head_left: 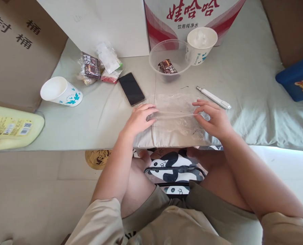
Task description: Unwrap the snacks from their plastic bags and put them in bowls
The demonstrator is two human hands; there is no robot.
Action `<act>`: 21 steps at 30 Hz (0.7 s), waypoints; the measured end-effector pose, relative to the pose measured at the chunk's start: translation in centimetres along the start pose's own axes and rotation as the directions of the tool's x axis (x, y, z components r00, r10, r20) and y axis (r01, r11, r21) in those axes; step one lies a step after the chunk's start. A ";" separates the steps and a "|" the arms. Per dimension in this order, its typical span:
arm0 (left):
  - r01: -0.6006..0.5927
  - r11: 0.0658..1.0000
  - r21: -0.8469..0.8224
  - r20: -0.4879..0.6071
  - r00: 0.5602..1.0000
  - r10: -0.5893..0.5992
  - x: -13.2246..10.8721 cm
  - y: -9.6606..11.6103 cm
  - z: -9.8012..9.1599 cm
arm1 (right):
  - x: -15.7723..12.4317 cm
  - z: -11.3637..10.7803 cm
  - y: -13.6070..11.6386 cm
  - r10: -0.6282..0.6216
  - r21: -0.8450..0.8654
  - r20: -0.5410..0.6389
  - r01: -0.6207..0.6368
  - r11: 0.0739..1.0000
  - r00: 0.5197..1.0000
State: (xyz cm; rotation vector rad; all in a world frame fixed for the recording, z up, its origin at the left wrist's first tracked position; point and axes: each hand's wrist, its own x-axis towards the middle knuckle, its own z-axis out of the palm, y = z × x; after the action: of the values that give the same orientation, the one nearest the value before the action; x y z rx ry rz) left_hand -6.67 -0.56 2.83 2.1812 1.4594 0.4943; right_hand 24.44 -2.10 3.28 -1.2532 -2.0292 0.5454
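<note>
A shirt (177, 228) is nearest, at six o'clock from a clear bag (172, 127) on the cloth (102, 119). The right hand (212, 117) pinches its edge; the left hand (141, 117) touches it, grip unclear. Beyond, a phone (131, 89) lies at ten, a bowl (183, 64) at twelve.

Single head-worn view, close, facing forward and down over lap (212, 204) toward cloth-covered surface (102, 122)
</note>
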 end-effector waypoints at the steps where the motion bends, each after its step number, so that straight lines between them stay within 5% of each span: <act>1: -0.036 0.999 -0.002 -0.037 0.999 0.036 0.0 -0.2 0.0 | 0.0 0.0 0.2 0.006 -0.013 -0.017 -0.007 1.000 1.000; 4: -0.106 0.992 -0.070 -0.180 0.979 0.092 -0.1 -0.5 -0.2 | 0.0 0.0 0.8 0.039 -0.082 -0.069 -0.045 0.996 0.997; 8: -0.124 0.914 -0.386 -0.257 0.966 0.023 -0.4 0.1 -0.4 | -0.3 -0.4 0.8 0.123 -0.112 -0.177 -0.145 0.983 0.976; 12: -0.081 0.708 -0.702 -0.283 0.943 -0.172 -0.8 1.2 -0.7 | -0.5 -0.9 0.4 0.262 0.157 -0.277 -0.226 0.961 0.924; 17: 0.113 0.481 -0.869 -0.169 0.847 -0.504 -0.2 1.4 -1.2 | 0.2 -0.6 1.2 0.464 0.644 -0.163 -0.262 0.718 0.871; 21: 0.314 0.446 -0.838 -0.041 0.779 -0.625 0.6 1.1 -0.7 | 0.5 -0.4 1.8 0.647 0.614 -0.182 -0.428 0.663 0.741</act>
State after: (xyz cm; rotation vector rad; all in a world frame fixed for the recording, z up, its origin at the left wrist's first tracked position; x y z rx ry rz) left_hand -6.00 -0.24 4.05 0.9062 1.5137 1.1084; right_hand 25.69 -0.85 2.59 -1.4597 -1.0133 0.9844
